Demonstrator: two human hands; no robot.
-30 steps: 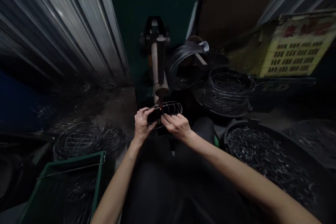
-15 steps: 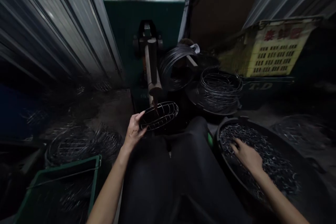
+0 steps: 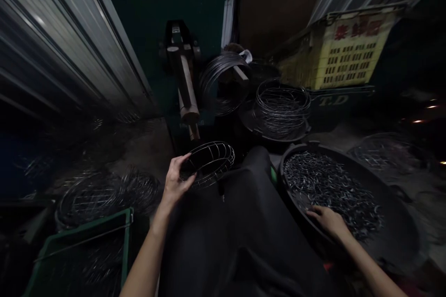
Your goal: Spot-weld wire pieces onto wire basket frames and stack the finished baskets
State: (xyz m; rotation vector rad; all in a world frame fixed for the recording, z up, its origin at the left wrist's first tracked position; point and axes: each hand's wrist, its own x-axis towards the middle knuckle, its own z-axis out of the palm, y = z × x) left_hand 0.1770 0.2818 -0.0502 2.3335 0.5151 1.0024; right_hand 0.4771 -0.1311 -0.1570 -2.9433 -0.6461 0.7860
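We hold the round wire basket (image 3: 211,160) by its near-left side in our left hand (image 3: 181,174), thumb and fingers closed on its rim, just below the tip of the machine arm (image 3: 186,86) and above our lap; our right hand (image 3: 324,218) is over the near-left part of the wide black pan (image 3: 400,236), beside the small metal pieces (image 3: 331,185), fingers curled together, though we cannot tell whether they pinch one
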